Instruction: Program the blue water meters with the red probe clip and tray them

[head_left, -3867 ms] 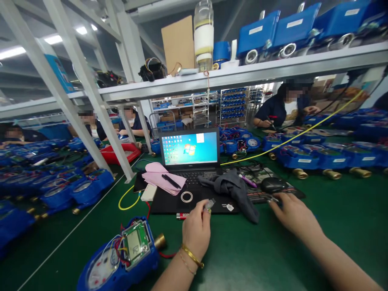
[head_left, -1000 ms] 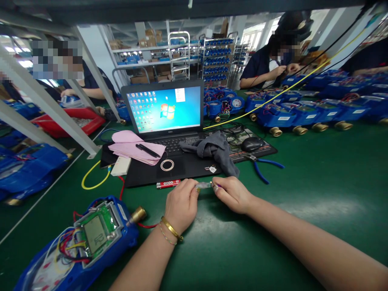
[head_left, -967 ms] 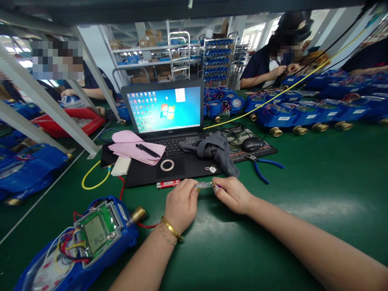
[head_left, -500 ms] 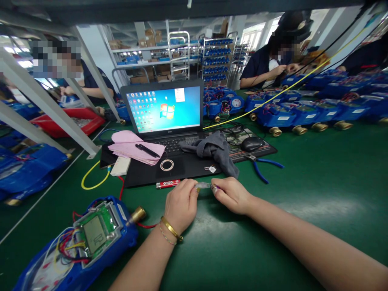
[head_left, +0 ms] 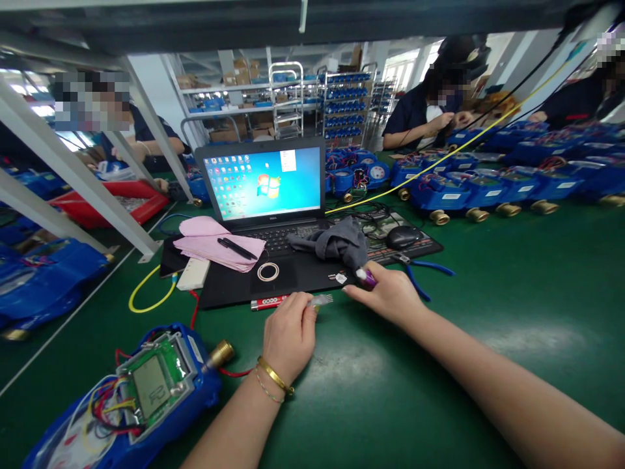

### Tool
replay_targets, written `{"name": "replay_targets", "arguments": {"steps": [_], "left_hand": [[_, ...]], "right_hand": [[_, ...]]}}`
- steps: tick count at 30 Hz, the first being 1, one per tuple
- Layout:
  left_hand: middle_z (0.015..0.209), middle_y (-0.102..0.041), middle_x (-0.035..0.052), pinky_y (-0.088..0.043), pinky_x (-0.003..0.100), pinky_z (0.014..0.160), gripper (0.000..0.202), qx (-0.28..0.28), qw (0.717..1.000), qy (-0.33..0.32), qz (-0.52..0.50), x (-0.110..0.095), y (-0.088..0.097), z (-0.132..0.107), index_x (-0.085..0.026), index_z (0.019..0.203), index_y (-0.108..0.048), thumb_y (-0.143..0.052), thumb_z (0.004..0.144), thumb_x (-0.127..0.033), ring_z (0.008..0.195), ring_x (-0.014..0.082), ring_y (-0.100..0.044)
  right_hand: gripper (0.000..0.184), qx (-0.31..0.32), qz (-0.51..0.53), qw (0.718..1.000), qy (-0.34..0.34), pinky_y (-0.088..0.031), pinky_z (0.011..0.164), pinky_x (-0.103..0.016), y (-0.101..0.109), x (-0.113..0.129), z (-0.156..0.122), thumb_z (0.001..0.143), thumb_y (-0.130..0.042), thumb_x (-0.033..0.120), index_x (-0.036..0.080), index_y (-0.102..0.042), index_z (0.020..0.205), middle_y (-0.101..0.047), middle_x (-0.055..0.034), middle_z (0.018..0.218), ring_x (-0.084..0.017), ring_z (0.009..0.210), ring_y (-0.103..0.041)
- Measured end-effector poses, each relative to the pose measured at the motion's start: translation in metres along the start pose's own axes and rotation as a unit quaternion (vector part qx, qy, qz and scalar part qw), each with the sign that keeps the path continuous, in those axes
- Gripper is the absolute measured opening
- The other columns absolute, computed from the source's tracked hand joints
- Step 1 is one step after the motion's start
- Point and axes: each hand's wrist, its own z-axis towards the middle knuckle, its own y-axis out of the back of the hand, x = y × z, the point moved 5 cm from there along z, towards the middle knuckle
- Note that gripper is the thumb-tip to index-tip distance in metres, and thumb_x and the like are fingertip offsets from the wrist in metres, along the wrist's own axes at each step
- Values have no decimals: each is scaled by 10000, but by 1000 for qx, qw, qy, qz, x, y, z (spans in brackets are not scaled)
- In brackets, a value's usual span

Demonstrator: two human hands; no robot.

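My left hand is closed in a pinch on a small clear-grey pin connector, its thin metal pins pointing right. My right hand is a short way to the right, its fingers curled round a small purple object with a white end. What kind of object it is, I cannot tell. The right thumb is stretched out to the left, apart from the pins. Just behind my left hand, a red lighter-like stick lies along the front edge of the laptop.
An open blue meter with a display and loose wires lies at the front left. A grey cloth, pink cloths and pens rest on the laptop. Blue-handled pliers and a mouse lie right. Co-workers sit behind rows of blue meters.
My right hand has moved away from the connector pins, to the right and slightly up, and the purple object now shows in it. My left hand stays nearly in place, holding the connector.
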Motion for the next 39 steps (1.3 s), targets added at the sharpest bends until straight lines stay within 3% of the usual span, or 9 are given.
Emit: {"name": "replay_targets", "arguments": {"steps": [3, 6, 10, 15, 20, 29, 33, 37, 39], "left_hand": [[860, -602, 25, -407, 286, 701, 155, -7, 1000, 1, 3, 0, 0, 0, -199, 921, -530, -376, 909, -214, 816, 176, -573], [856, -603, 22, -407, 285, 703, 149, -7, 1000, 2, 7, -1, 0, 0, -203, 918, -529, -381, 908, -215, 815, 176, -574], [858, -609, 22, -414, 283, 705, 134, -4, 1000, 4, 12, -2, 0, -1, -208, 928, -529, -399, 900, -217, 819, 177, -578], [863, -627, 16, -422, 274, 697, 118, 11, 1000, 4, 26, -2, -5, 0, -217, 916, -533, -417, 893, -224, 820, 174, -590], [856, -631, 23, -418, 288, 672, 107, 14, 998, 16, 55, -1, -14, 5, -212, 916, -532, -429, 887, -216, 800, 188, -596], [872, -637, 31, -413, 291, 674, 95, 25, 996, 30, 83, 1, -21, 8, -206, 923, -531, -442, 889, -203, 811, 197, -600], [882, -638, 29, -417, 292, 676, 97, 34, 996, 29, 77, 0, -22, 8, -201, 926, -533, -444, 889, -195, 816, 198, -602], [895, -635, 26, -419, 291, 687, 99, 39, 997, 31, 66, 0, -24, 8, -199, 936, -533, -445, 891, -196, 830, 195, -601], [895, -633, 21, -419, 290, 697, 96, 43, 997, 32, 62, 0, -25, 8, -201, 933, -535, -450, 890, -199, 840, 193, -600]], "right_hand": [[215, -19, -28, 999, -39, -245, 512, -270, 9, -17, 8, 662, -633, 335, 219, -452, 675, -425, 22, 514, -168, 494, -434], [106, -11, -4, 999, -39, -292, 561, -292, 12, -18, 10, 664, -577, 255, 211, -482, 654, -483, -15, 562, -196, 561, -483], [147, 27, 101, 994, -23, -367, 627, -294, 7, -2, 6, 700, -552, 346, 201, -549, 683, -574, -32, 682, -198, 674, -531], [264, 96, 249, 963, -35, -372, 508, -252, -13, 17, -2, 737, -531, 444, 191, -516, 664, -512, 27, 535, -133, 506, -474], [285, 118, 323, 938, -40, -358, 493, -242, -25, 21, -2, 720, -555, 456, 184, -499, 653, -473, 38, 529, -114, 499, -429], [202, 137, 353, 925, -34, -344, 508, -236, -33, 21, -3, 704, -563, 370, 174, -521, 679, -467, 46, 549, -107, 515, -407], [215, 113, 344, 931, -46, -351, 493, -228, -36, 15, -1, 676, -599, 363, 189, -478, 712, -472, 53, 570, -106, 511, -416], [242, 100, 320, 942, -33, -376, 518, -234, -38, 13, 0, 708, -586, 396, 176, -536, 797, -510, 37, 627, -112, 538, -446], [213, 97, 297, 950, -15, -358, 517, -235, -37, 14, -1, 738, -562, 384, 172, -553, 755, -492, 38, 602, -112, 537, -434]]}}
